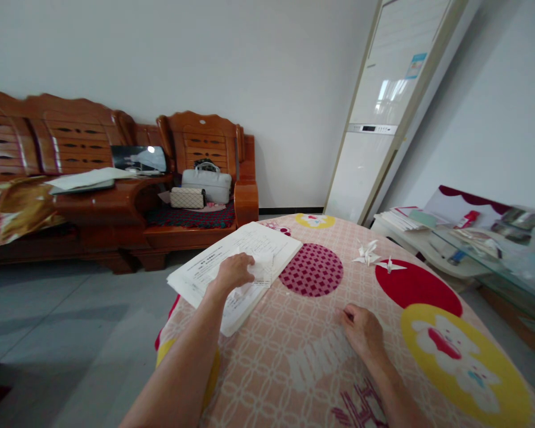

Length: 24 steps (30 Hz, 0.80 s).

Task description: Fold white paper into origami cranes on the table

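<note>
My left hand [235, 274] is over the left part of the round table, its fingers curled on a small piece of white paper [263, 266]. Beneath it lies a thick stack of printed paper sheets [245, 238], set at an angle near the table's left edge. My right hand [363, 334] rests on the patterned tablecloth [267, 368], loosely closed, with nothing visible in it. Beyond that hand, toward the far right, several folded white paper cranes sit on the cloth, one paper crane [390, 266] apart from a cluster of paper cranes [366, 252].
A wooden sofa [80, 131] and wooden armchair [245, 196] line the wall, with a grey handbag [211, 185] on the armchair. A tall white air conditioner [361, 160] stands behind the table. At right, a glass-topped side table [485, 261] holds papers and clutter.
</note>
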{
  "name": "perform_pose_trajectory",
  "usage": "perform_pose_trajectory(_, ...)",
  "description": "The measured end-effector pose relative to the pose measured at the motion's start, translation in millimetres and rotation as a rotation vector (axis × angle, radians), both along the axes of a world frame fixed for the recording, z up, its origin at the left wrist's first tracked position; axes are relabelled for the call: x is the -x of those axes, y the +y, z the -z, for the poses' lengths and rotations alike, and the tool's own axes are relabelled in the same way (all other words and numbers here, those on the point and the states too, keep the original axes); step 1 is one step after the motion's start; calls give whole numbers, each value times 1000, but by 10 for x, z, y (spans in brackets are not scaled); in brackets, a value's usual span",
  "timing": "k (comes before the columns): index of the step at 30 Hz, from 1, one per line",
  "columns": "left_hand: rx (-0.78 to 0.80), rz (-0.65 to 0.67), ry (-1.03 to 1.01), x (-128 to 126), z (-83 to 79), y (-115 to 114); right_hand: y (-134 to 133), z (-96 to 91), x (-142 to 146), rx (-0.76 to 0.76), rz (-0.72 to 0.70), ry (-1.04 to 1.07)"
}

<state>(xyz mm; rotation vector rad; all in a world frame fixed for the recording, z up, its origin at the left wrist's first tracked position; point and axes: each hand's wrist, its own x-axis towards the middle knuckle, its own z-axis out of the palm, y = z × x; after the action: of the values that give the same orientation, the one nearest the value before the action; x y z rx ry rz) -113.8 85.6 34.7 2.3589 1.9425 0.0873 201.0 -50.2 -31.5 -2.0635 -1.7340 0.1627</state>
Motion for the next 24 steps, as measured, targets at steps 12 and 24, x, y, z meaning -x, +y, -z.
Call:
perform_pose_trajectory(12,-46,-46,-19,32,50,65,5,41,-23,-31,-7,-33)
perform_pose_trajectory(24,-95,-138,-90,60,162,190,3,27,-19,-12,8,-11)
